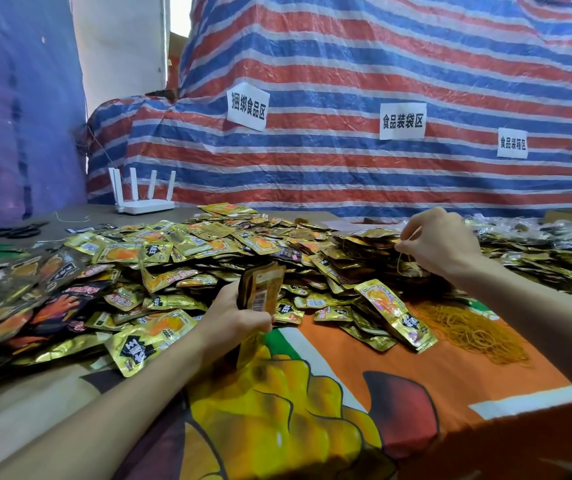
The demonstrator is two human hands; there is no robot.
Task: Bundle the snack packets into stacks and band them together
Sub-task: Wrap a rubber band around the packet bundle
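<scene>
Across the left and middle, a loose heap of gold foil snack packets [180,244]. Grips in the left hand [239,322] a small stack of gold-and-orange packets [263,284], fingers curled round its lower half, just above the orange printed sheet [398,368] at the heap's front edge. Pinches in the right hand [440,242] one thin tan rubber band [400,261], held over the heap. Lower right, a tangled pile of tan rubber bands [474,327]. Risks fanning or dropping the stack while stretching the band over it, since slick foil probably slides. Stands with long axis near vertical, leaning slightly right, top edges pointing up and away.
</scene>
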